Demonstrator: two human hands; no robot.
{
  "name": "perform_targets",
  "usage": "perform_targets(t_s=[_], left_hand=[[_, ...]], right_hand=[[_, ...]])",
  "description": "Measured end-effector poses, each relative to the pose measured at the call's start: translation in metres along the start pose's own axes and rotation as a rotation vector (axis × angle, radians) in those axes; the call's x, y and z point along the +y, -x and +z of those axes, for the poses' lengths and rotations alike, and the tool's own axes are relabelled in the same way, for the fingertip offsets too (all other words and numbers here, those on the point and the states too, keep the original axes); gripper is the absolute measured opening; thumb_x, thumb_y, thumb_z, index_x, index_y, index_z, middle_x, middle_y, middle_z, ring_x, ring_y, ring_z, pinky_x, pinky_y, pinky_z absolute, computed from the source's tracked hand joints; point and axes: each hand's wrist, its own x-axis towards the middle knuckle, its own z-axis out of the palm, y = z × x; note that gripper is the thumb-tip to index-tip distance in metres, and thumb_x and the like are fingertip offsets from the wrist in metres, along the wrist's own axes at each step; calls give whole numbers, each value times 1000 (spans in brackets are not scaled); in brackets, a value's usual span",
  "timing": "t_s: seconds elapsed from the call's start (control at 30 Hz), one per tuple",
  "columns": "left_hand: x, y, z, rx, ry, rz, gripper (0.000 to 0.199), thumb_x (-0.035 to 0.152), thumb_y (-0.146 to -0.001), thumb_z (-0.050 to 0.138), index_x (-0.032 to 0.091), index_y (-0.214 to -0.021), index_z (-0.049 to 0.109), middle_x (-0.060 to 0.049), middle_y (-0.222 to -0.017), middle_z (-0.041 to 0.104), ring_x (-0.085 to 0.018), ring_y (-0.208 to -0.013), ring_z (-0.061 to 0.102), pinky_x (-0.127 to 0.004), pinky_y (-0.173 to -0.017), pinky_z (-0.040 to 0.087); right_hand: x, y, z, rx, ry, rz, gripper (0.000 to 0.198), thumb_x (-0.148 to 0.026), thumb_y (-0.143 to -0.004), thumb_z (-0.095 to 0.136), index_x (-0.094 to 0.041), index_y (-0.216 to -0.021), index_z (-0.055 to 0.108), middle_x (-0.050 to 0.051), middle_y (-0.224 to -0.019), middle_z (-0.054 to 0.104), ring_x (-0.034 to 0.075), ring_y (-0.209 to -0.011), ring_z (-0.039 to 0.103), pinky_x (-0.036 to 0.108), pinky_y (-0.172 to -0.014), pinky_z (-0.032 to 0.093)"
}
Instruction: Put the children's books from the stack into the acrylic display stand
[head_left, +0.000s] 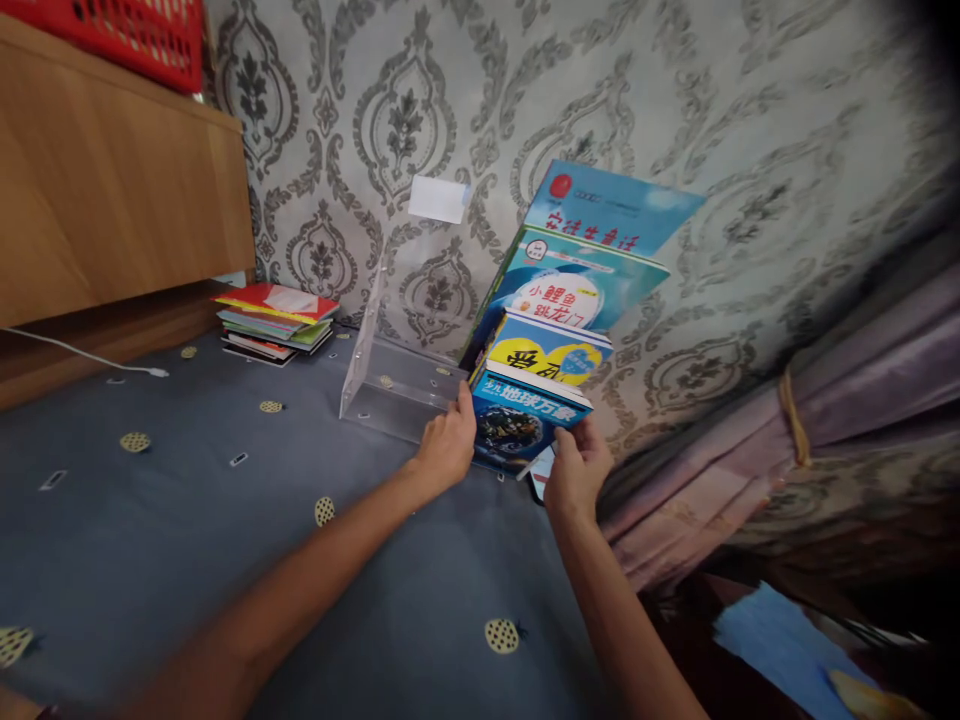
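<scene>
Several books stand in a row, leaning back toward the wall, smaller ones in front. The front one is a dark blue book [510, 430] with a globe on its cover. My left hand [448, 445] grips its left edge. At its lower right, my right hand [579, 468] holds the edge, thumb in front and fingers partly hidden. Behind it rise a yellow and blue book [551, 350], a teal book [592, 275] and a taller blue book [622, 205]. To their left stands a clear plastic book stand [394, 400] with a white label [437, 199].
A low stack of books [277, 318] lies by the wooden cabinet [120, 180], with a white cable [90, 357] nearby. A phone-like object [538, 475] shows partly behind my right hand. A tied curtain [720, 490] hangs at right. A red basket [142, 40] sits on the cabinet.
</scene>
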Motion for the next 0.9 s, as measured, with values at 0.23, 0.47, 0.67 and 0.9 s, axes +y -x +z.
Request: perform_targets(t_s=[0.23, 0.47, 0.67, 0.9], left_hand=[[3, -1, -3, -7, -7, -10, 83, -2, -84, 43, 9, -158, 8, -26, -126, 63, -31, -104, 71, -40, -89, 56], [1, 0, -4, -15, -4, -6, 77, -1, -87, 41, 10, -157, 11, -26, -127, 62, -30, -106, 71, -40, -90, 55], [-2, 0, -12, -44, -17, 13, 76, 2, -87, 43, 8, -157, 14, -25, -126, 64, -31, -107, 70, -43, -91, 54], [-6, -2, -41, -124, -33, 19, 68, 12, -92, 46, 2, -154, 21, -26, -116, 70, -35, -110, 69, -46, -91, 53]], right_hand=[[1, -2, -1, -21, -3, 10, 45, -24, -73, 56, -20, -115, 71, 6, -107, 75, 27, -108, 67, 51, -104, 47], [4, -3, -4, -29, 56, -11, 44, -25, -75, 56, -22, -115, 72, 6, -106, 75, 28, -105, 67, 52, -100, 49], [-1, -5, -6, -43, 4, 19, 43, -24, -72, 58, -21, -113, 72, 7, -113, 74, 29, -113, 65, 54, -106, 45], [-8, -4, -11, -1, -30, 7, 46, -23, -70, 62, -18, -116, 69, 8, -120, 72, 30, -121, 63, 56, -110, 42]])
